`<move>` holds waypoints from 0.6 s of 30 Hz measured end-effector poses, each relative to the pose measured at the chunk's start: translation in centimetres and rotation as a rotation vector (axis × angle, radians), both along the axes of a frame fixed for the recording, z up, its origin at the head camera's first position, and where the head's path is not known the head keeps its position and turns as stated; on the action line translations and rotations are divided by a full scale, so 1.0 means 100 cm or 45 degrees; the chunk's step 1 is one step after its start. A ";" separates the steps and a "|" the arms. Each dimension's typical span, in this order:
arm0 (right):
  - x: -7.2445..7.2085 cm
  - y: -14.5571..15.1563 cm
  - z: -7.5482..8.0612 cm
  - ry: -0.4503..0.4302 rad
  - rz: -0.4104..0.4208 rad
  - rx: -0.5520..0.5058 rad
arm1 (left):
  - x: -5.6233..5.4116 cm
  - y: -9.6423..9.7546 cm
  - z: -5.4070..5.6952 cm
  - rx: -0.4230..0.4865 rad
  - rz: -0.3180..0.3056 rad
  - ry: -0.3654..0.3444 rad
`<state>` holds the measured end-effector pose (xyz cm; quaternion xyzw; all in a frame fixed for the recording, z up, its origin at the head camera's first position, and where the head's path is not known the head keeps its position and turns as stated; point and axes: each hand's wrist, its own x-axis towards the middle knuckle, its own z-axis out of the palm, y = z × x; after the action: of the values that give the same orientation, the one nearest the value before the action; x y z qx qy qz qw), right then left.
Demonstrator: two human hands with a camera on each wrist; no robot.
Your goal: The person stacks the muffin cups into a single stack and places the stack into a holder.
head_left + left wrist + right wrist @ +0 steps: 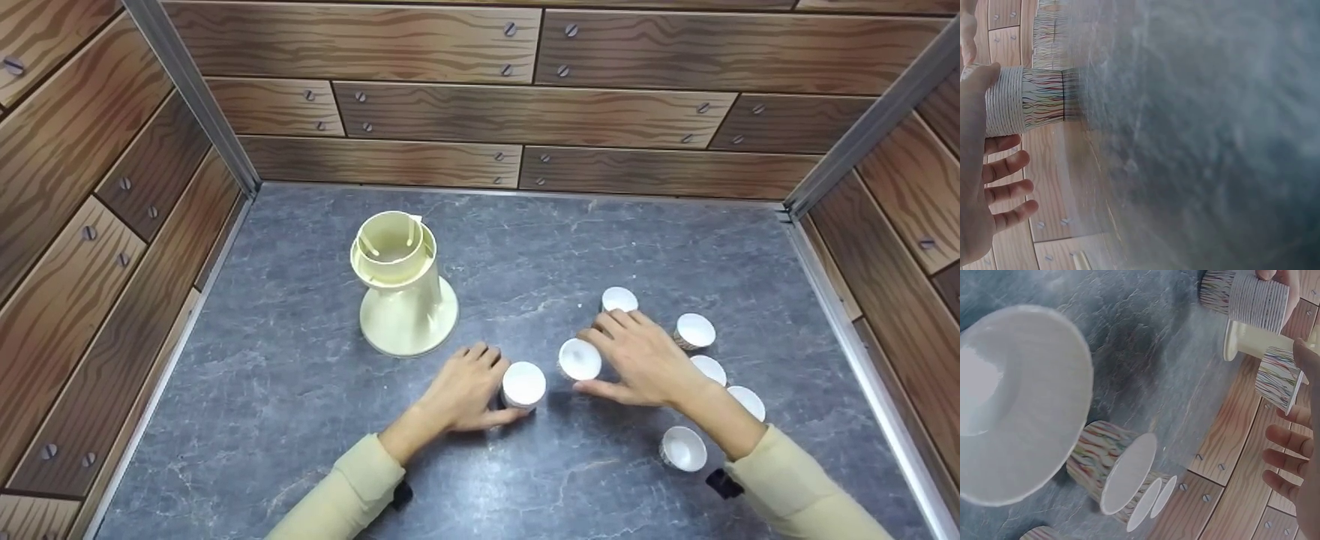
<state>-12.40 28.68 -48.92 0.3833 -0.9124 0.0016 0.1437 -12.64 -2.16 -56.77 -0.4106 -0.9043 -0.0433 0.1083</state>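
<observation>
My left hand (466, 390) grips a stack of nested paper cups (524, 385), thumb on the near side and fingers on the other. The stack (1008, 104) shows many white rims and a base with coloured wavy lines, standing upright on the table. Just right of it, my right hand (641, 360) pinches a single paper cup (579, 360) between thumb and fingers. That cup (1278, 377) has the same wavy print and is held up off the table. Another cup (619, 298) stands right behind the right fingertips.
Several more white cups, among them one by the right sleeve (683, 448) and one farther back (695, 330), stand around the right forearm. A cream plastic stand (409, 315) with a round, open top rises left of centre. Wood-patterned walls (450, 112) enclose the grey marbled table (285, 315).
</observation>
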 end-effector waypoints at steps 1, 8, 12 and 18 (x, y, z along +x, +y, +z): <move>0.000 -0.001 0.001 0.005 0.006 -0.006 | 0.000 0.000 0.000 -0.002 0.001 0.000; 0.002 -0.007 0.006 0.001 0.006 -0.044 | 0.000 0.001 0.000 -0.002 0.012 0.009; 0.003 -0.011 0.009 -0.012 0.003 -0.062 | 0.000 0.001 -0.001 -0.009 0.018 -0.009; 0.003 -0.018 0.012 -0.027 0.006 -0.080 | 0.000 0.000 0.000 -0.015 0.019 0.001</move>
<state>-12.05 26.92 -47.75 0.3807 -0.9124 0.0347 0.1461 -12.63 -2.13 -56.81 -0.4043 -0.9076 -0.0370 0.1068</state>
